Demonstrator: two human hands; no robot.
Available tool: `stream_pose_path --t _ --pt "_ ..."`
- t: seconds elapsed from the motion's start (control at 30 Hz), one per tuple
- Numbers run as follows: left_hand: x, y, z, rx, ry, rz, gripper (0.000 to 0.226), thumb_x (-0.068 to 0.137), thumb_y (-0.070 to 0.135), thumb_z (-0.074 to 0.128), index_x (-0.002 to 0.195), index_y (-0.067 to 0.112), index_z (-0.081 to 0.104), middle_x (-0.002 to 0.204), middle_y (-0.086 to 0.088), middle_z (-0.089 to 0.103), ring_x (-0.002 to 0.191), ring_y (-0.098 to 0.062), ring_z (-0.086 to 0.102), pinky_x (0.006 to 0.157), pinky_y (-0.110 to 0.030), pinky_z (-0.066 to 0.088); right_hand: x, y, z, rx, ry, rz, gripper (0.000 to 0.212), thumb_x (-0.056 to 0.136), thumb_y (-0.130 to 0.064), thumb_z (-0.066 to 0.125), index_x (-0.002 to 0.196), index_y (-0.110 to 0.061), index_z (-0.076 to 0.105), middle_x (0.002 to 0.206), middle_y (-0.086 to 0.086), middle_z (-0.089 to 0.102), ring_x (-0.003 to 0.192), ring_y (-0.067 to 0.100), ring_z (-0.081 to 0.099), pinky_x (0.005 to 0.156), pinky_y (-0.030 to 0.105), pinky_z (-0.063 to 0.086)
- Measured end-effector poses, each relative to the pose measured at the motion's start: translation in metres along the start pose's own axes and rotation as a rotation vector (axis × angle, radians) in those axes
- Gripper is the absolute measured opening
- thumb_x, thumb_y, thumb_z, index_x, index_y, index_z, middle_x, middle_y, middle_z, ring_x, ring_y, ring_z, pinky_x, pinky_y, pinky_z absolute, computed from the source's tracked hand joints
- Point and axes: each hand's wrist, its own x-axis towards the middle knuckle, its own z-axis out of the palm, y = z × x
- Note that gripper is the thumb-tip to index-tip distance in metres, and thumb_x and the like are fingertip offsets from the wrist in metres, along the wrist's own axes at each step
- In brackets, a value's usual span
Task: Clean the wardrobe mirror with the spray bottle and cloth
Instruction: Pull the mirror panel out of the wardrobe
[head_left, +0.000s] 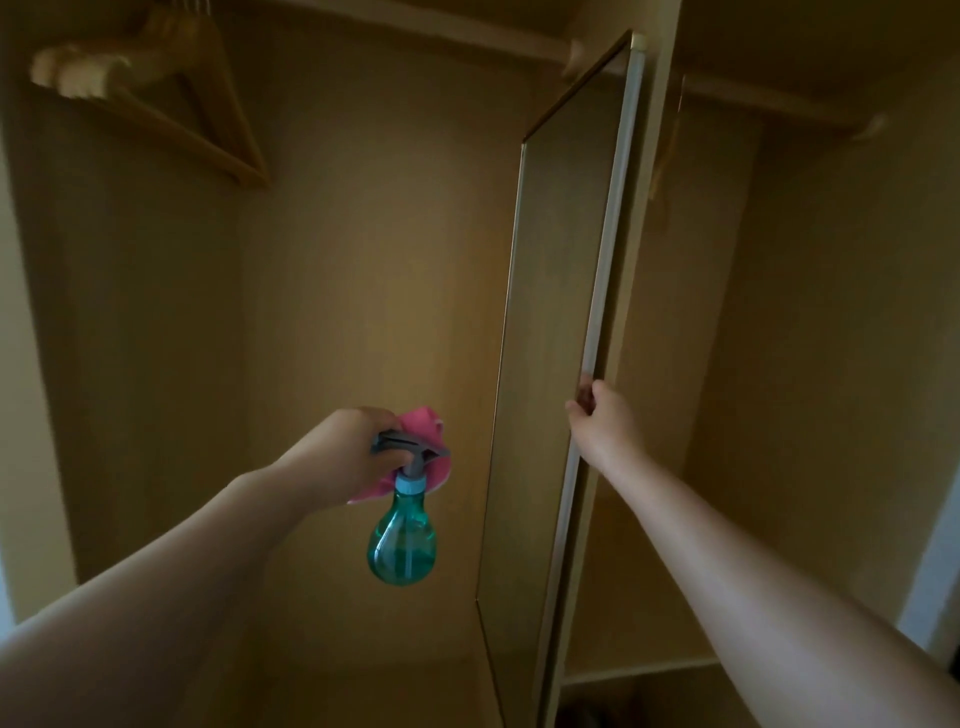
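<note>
In the head view we are looking into an open wardrobe (363, 234), and our left hand (343, 452) is gripping the grey trigger head of the spray bottle (402, 545), with the pink cloth (423, 418) bunched under the same fingers, so that the green bottle is hanging below the hand with its neck uppermost. Our right hand (605, 415) is curling its fingers round the pale edge strip (605, 280) of the mirror (561, 312) and is holding it there. The mirror is standing tall and narrow, its long axis running up and down, and we are seeing it almost edge-on, with its glass face turned leftward toward the bottle. It is lying just to the right of our left hand and touching our right hand, so the right hand is the nearer one, while the bottle's nozzle is pointing roughly toward the glass from the left. We are judging that no spraying has begun, since no wetness is showing on the glass. Wooden hangers (171, 114), blurred, are hanging at the upper left.
</note>
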Motion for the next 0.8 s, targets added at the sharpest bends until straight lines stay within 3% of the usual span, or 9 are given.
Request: stream_pose_path --t 0.1,0.17,0.33,0.47,0.8 --pt "-0.012 0.012 0.007 0.027 0.010 -0.022 0.015 0.084 0.030 0.068 0.076 0.037 0.057 0.074 0.012 0.063 0.064 -0.005 0.058 0.050 -0.019 0.038 -0.008 0.006 -0.009 -0.033 -0.031 -0.068 0.023 0.099 -0.027 0.051 0.120 -0.020 0.054 0.088 -0.015 0.052 0.075 -0.001 0.053 0.052 0.011 0.034" --pt "-0.022 0.018 0.012 0.039 0.014 -0.043 0.015 0.084 0.030 0.068 0.077 0.037 0.056 0.075 0.013 0.062 0.065 -0.005 0.059 0.052 -0.019 0.040 -0.015 0.011 -0.018 -0.060 -0.040 -0.124 0.016 0.098 -0.029 0.052 0.112 -0.021 0.055 0.085 -0.014 0.054 0.071 -0.003 0.052 0.051 0.011 0.036" --pt "-0.043 0.032 0.024 0.042 0.019 -0.085 0.012 0.084 0.027 0.067 0.075 0.033 0.062 0.067 0.011 0.065 0.057 -0.001 0.059 0.046 -0.013 0.041 -0.045 0.014 -0.048 -0.073 -0.069 -0.258 0.011 0.098 -0.030 0.054 0.099 -0.019 0.053 0.080 -0.007 0.056 0.069 0.002 0.056 0.050 0.010 0.036" --pt "-0.058 0.043 0.028 0.086 -0.016 -0.090 0.006 0.086 0.029 0.064 0.081 0.025 0.065 0.072 0.007 0.065 0.066 -0.010 0.062 0.056 -0.023 0.049 -0.074 0.014 -0.066 -0.053 -0.044 -0.316 0.013 0.098 -0.027 0.054 0.093 -0.016 0.052 0.073 -0.005 0.053 0.063 0.006 0.053 0.045 0.011 0.037" --pt "-0.093 0.060 0.017 0.055 -0.018 -0.020 0.009 0.088 0.032 0.063 0.081 0.028 0.063 0.075 0.010 0.062 0.065 -0.007 0.058 0.054 -0.018 0.043 -0.111 0.015 -0.086 -0.101 -0.006 -0.236 0.018 0.095 -0.017 0.058 0.101 -0.020 0.041 0.082 -0.011 0.048 0.071 0.003 0.051 0.053 0.009 0.036"
